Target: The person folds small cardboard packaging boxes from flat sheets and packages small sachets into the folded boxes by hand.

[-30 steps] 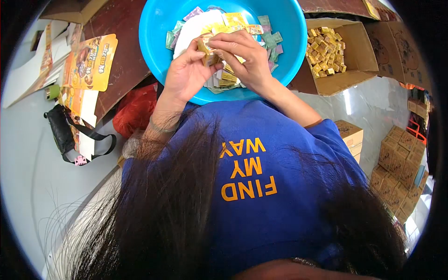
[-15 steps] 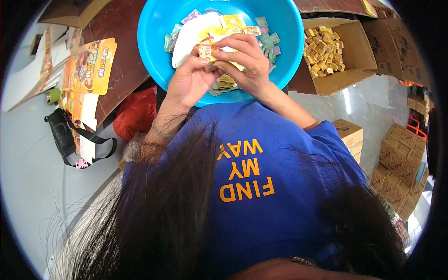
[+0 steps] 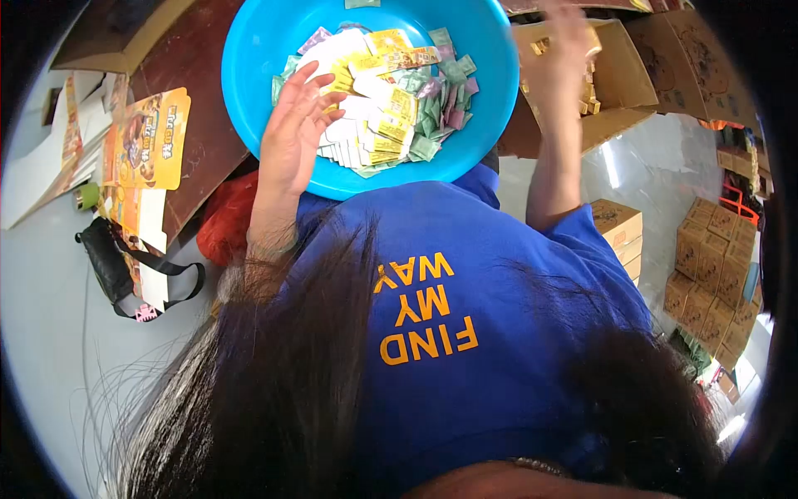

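Observation:
My left hand (image 3: 293,129) is raised over the left side of a blue basin (image 3: 492,100), its fingers apart and nothing held. Beneath it in the basin lie white-and-yellow folded cartons (image 3: 391,116) in a fanned pile, with green and purple sachets (image 3: 440,104) around them. A flat orange printed carton (image 3: 413,57) rests across the top. My right hand (image 3: 559,58) is over a cardboard box (image 3: 623,66) of small gold boxes (image 3: 588,104), smeared by motion. Gold shows beside its fingers, but I cannot tell whether the hand grips any of it.
Orange printed card sheets (image 3: 158,137) lie to the left on a dark red surface (image 3: 204,108). A black strapped bag (image 3: 106,259) and a green roll (image 3: 86,196) are near them. Cardboard cartons (image 3: 715,258) are stacked on the floor at the right.
Both hands were together over the basin, holding a small gold box. They have parted: the right swung to the cardboard box, the left drew back to the left and opened. The view shifted slightly.

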A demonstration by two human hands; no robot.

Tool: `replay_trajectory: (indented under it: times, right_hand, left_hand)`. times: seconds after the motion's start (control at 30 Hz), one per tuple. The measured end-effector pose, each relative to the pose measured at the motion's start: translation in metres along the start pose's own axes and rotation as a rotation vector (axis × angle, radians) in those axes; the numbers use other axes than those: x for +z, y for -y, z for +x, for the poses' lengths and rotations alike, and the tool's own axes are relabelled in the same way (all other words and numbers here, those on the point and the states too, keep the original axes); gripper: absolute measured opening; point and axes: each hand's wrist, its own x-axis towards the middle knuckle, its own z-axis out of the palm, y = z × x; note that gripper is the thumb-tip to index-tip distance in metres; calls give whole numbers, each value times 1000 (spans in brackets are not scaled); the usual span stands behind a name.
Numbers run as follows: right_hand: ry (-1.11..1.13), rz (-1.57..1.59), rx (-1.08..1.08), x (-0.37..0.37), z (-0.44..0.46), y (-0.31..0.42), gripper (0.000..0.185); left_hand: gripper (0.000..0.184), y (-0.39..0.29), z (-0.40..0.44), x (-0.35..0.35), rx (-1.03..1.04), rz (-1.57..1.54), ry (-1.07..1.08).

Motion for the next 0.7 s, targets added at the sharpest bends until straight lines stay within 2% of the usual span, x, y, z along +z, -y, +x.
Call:
replay_trajectory:
  times: [0.07, 0.13, 0.17, 0.23, 0.27, 0.4, 0.5, 0.57, 0.7]
  right_hand:
    - [516, 387, 60, 30, -31, 29, 46]
    - [599, 235, -133, 53, -67, 72, 42]
    - [594, 239, -135, 57, -69, 77, 42]
    - [773, 161, -76, 62, -72, 83, 34]
    - [778, 164, -74, 61, -71, 82, 34]
    - [553, 1080, 386, 52, -55, 65, 26]
    - [504, 1147, 371, 51, -61, 86, 21]
    - [449, 1219, 352, 52, -62, 100, 17]
    - [349, 1375, 443, 42, -49, 105, 12]
  left_hand:
    - [54, 0, -1, -2, 2, 11, 2]
    - [55, -2, -2, -3, 3, 48, 20]
    - [55, -3, -3, -3, 2, 80, 34]
    - [57, -2, -7, -5, -8, 140, 56]
    - [57, 1, -8, -7, -13, 140, 52]
    - [60, 13, -3, -8, 167, 316, 51]
    - [62, 20, -12, 21, 74, 223, 140]
    - [67, 25, -19, 27, -163, -284, 139]
    - [73, 29, 2, -3, -196, -170, 285]
